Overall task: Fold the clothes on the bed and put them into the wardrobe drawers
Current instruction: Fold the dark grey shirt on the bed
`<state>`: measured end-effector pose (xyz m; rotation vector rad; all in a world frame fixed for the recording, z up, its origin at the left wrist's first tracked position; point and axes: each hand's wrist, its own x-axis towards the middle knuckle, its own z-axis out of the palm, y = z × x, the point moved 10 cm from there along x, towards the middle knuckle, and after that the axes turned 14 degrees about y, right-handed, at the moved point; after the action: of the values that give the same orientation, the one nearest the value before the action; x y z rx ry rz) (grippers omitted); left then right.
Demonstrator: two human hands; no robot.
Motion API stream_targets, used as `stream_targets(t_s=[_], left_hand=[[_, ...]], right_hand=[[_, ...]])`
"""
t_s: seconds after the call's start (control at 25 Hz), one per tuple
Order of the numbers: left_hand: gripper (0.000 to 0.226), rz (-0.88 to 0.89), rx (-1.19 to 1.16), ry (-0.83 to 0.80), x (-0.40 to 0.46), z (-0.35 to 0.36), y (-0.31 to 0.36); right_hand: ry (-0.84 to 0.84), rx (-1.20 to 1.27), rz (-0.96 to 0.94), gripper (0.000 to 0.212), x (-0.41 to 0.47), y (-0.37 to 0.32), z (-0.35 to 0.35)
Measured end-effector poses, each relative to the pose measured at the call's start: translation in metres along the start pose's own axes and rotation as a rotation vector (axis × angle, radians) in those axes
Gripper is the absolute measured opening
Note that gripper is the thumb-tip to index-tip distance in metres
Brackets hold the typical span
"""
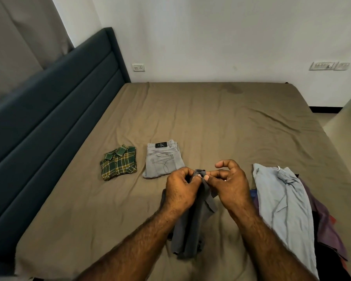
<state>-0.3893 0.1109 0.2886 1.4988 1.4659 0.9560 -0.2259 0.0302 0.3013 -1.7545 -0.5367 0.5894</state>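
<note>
Grey cloth is bunching up between two hands near the middle of the bed. The left hand (181,186) is curling its fingers tight around the top of the dark grey garment (190,226). The right hand (228,180) is pinching the same top edge with its thumb and a fingertip, while its other fingers are bending loosely above. The two hands are almost touching. The garment is hanging down from them in long folds, and its bottom end is lying crumpled on the brown bed sheet (211,118), close to the near edge.

Farther away on the left, a folded green plaid shirt (119,162) is lying flat. Just right of it, folded light grey jeans (163,159) are lying with a black label on top. On the right side, a pale blue garment (282,203) is stretching out long over a heap of purple and dark clothes (324,224). A dark blue headboard (49,102) is running along the left.
</note>
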Motion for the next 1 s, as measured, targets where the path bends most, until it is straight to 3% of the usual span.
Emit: stream_targets(t_s=[0.24,0.44,0.68,1.0], left_hand=[[0.016,0.103,0.024,0.02,0.003,0.001,0.014],[0.014,0.149,0.011,-0.131,0.009,0.011,0.027],[0.015,0.177,0.076,-0.185,0.007,0.022,0.03],[0.01,0.203,0.139,-0.017,-0.003,0.016,0.05]], right_hand=[[-0.056,0.139,0.059,0.039,0.008,-0.001,0.0],[-0.196,0.411,0.349,0.043,0.02,0.021,0.008],[-0.155,0.173,0.103,0.035,0.027,0.009,-0.007],[-0.106,0.124,-0.097,0.041,0.025,-0.01,-0.029]])
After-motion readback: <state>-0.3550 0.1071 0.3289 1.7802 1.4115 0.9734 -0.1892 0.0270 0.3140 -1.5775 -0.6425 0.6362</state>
